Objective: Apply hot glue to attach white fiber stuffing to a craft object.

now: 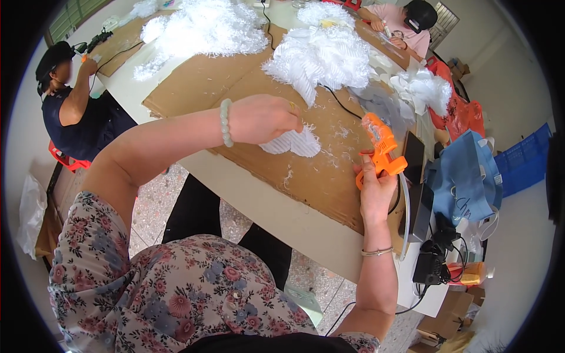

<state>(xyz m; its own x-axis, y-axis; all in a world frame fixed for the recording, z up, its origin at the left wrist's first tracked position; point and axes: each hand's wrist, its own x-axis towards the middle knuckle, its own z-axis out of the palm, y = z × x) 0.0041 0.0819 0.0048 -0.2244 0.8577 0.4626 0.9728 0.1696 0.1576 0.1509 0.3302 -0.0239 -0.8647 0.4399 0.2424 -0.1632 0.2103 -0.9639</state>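
Note:
My left hand (pixel 265 117) is closed over a small bunch of white feathers (pixel 292 143) and presses it onto the brown cardboard sheet (pixel 247 88) on the table. A pale green bead bracelet sits on that wrist. My right hand (pixel 375 187) grips an orange hot glue gun (pixel 379 147) by its handle, nozzle pointing up and away, a little to the right of the feathers. Its black cord (pixel 341 105) runs back across the cardboard.
Big piles of white feathers (pixel 323 56) (pixel 203 26) lie farther back on the table. A person in dark clothes sits at the left, another in pink at the far end. A dark phone (pixel 414 156), a blue bag (pixel 465 176) and red bags lie at the right.

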